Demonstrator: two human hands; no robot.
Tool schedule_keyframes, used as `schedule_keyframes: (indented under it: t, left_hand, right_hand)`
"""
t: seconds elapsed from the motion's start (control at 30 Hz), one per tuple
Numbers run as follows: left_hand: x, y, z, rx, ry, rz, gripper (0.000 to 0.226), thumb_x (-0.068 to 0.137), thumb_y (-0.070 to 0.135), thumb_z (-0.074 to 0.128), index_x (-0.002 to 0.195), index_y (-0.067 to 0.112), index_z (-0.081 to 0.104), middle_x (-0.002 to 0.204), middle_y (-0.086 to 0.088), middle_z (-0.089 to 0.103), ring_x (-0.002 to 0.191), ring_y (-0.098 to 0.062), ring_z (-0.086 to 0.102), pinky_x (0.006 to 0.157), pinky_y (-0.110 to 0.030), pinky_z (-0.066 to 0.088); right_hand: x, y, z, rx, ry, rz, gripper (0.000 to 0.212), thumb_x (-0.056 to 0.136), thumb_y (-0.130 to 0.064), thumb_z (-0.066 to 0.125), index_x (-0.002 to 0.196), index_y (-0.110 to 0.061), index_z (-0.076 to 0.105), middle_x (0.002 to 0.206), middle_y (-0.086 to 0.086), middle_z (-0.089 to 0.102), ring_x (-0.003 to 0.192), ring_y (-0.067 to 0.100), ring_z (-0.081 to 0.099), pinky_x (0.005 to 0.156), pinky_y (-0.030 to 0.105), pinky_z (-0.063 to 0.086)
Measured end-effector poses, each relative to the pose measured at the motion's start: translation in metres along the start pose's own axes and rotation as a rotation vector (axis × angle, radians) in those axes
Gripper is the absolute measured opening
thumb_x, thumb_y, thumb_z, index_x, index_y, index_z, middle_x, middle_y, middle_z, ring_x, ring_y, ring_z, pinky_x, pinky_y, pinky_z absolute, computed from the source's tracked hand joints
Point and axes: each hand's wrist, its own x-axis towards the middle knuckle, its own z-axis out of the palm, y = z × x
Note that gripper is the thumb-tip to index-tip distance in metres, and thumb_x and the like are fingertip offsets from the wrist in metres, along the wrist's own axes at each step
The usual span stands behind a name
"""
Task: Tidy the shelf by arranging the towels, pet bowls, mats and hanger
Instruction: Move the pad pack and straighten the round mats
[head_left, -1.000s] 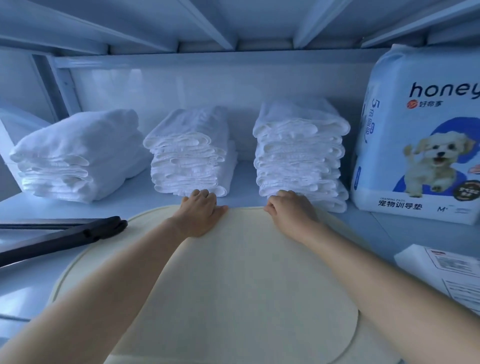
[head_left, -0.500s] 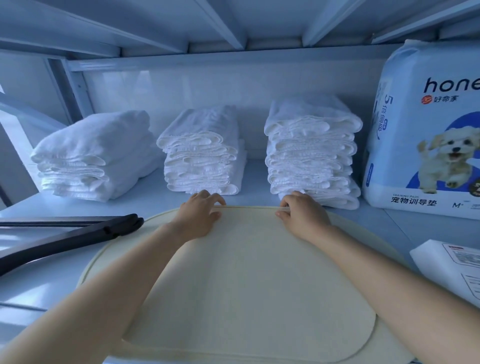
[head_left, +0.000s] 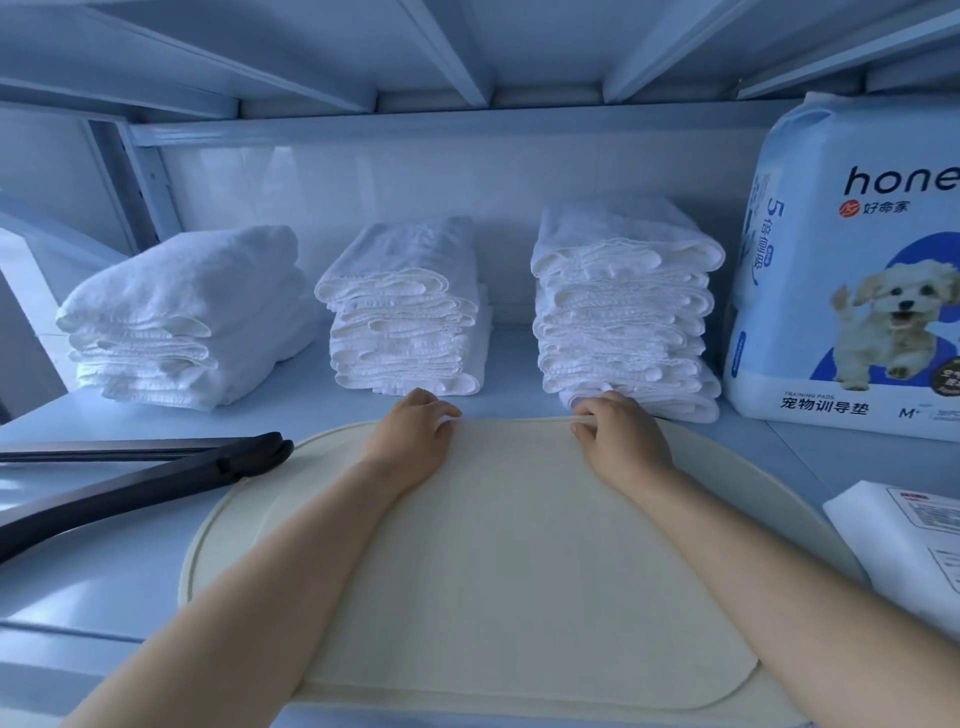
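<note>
A cream mat (head_left: 519, 545) lies on top of a second, larger cream mat whose rim (head_left: 208, 540) shows at the left. My left hand (head_left: 410, 447) rests on the upper mat with its fingers curled over the far edge. At the same edge, further right, my right hand (head_left: 618, 441) pinches the mat. Three stacks of folded white towels stand behind: a left stack (head_left: 171, 322), a middle stack (head_left: 405, 312) and a taller right stack (head_left: 623, 312). A black hanger (head_left: 156, 478) lies on the shelf to the left of the mats.
A tall pack of pet training pads (head_left: 852, 270) stands at the right against the back. A flat white packet (head_left: 904, 545) lies at the right front. The shelf board (head_left: 93, 582) is bare at the left front, and the shelf above hangs low.
Both hands stay at the far edge of the upper mat; my right hand has shifted slightly right along it. The view has drifted, so everything sits a little further right.
</note>
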Motion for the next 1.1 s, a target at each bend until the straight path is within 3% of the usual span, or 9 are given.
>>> schedule_keyframes:
  t: [0.2,0.37,0.5,0.63,0.97,1.1]
  left_hand:
    - [-0.012,0.004,-0.008,0.017,-0.076,-0.001,0.033,0.095,0.022,0.043,0.125,0.02,0.058,0.132,-0.004,0.047,0.121,-0.018,0.047,0.099,-0.02,0.029]
    - [-0.023,0.005,-0.016,0.066,-0.12,0.061,0.035,0.096,0.025,0.043,0.129,0.023,0.054,0.14,-0.001,0.042,0.128,-0.014,0.04,0.103,-0.019,0.026]
    - [-0.031,0.009,-0.018,0.055,-0.329,0.003,0.054,0.095,0.049,0.037,0.143,0.027,0.033,0.153,0.005,0.022,0.14,-0.011,0.021,0.116,-0.031,0.009]
    - [-0.037,0.02,-0.017,0.239,-0.477,-0.002,0.083,0.085,0.072,0.026,0.15,0.025,0.004,0.157,0.006,-0.005,0.144,-0.008,-0.006,0.117,-0.04,-0.004]
    - [-0.026,0.015,-0.017,0.289,-0.484,0.083,0.097,0.073,0.083,0.021,0.15,0.026,0.003,0.157,0.006,-0.003,0.143,-0.006,-0.006,0.117,-0.038,-0.002]
    - [-0.026,0.014,-0.016,0.257,-0.464,0.094,0.101,0.069,0.087,0.021,0.149,0.028,0.007,0.157,0.007,0.001,0.143,-0.006,-0.002,0.118,-0.036,0.001]
  right_hand:
    - [-0.004,-0.005,0.0,0.104,-0.021,-0.138,0.029,0.088,-0.016,0.055,0.117,-0.01,0.061,0.122,0.002,0.059,0.115,0.021,0.051,0.093,0.03,0.042]
    - [-0.009,-0.019,0.003,0.173,-0.12,-0.25,0.016,0.088,-0.019,0.057,0.098,-0.011,0.068,0.102,0.002,0.065,0.099,0.02,0.059,0.085,0.034,0.046]
    - [-0.018,-0.016,-0.001,0.244,-0.204,-0.198,0.029,0.09,-0.03,0.057,0.114,-0.016,0.064,0.126,-0.005,0.057,0.117,0.011,0.051,0.099,0.022,0.037]
    - [-0.023,-0.013,-0.004,0.222,-0.343,-0.159,0.046,0.09,-0.045,0.053,0.132,-0.025,0.051,0.147,-0.012,0.034,0.133,0.005,0.033,0.107,0.019,0.021]
    - [-0.031,-0.024,-0.003,0.183,-0.338,-0.085,0.05,0.093,-0.045,0.046,0.138,-0.024,0.044,0.152,-0.01,0.026,0.138,0.008,0.027,0.112,0.026,0.021]
    - [-0.037,-0.023,-0.005,0.2,-0.294,-0.065,0.044,0.094,-0.041,0.047,0.134,-0.023,0.049,0.149,-0.009,0.033,0.135,0.009,0.033,0.109,0.023,0.024]
